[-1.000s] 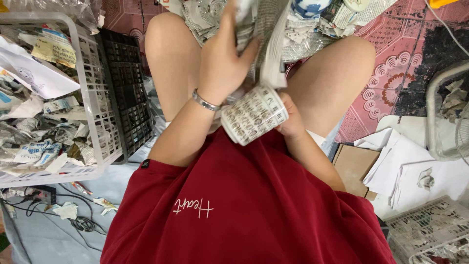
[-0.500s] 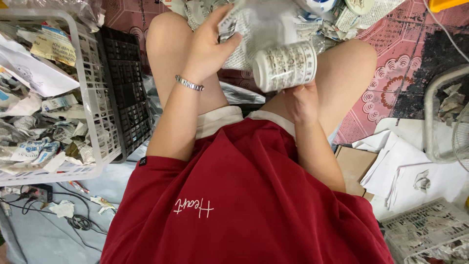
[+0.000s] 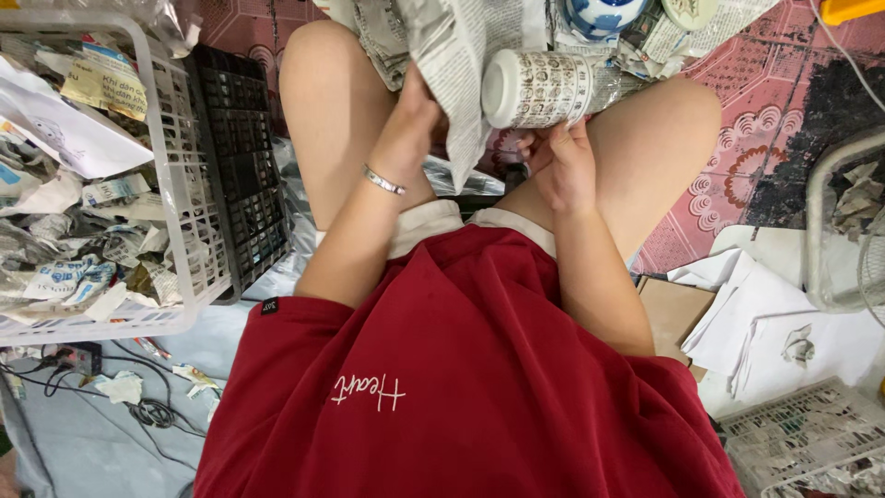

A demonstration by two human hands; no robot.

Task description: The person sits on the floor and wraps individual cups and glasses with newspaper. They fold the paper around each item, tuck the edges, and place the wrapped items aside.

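A white patterned ceramic cup (image 3: 539, 88) lies on its side above my lap, its base facing left. My right hand (image 3: 560, 166) supports it from below, fingers curled under it. My left hand (image 3: 412, 124), with a silver bracelet on the wrist, grips a sheet of newspaper (image 3: 452, 65) that hangs down just left of the cup. More newspaper is spread under and behind the cup. I sit on the floor with bare knees apart, in a red shirt.
A white plastic basket (image 3: 171, 175) full of crumpled paper stands at the left beside a black crate (image 3: 235, 157). A blue-and-white ceramic piece (image 3: 599, 14) sits at the top. White paper sheets (image 3: 774, 323), a cardboard box (image 3: 673, 309) and another basket (image 3: 830, 221) lie at the right.
The cup has risen from near my belly up over my lap and now lies level. My left hand went from open fingers to gripping the newspaper sheet beside the cup.
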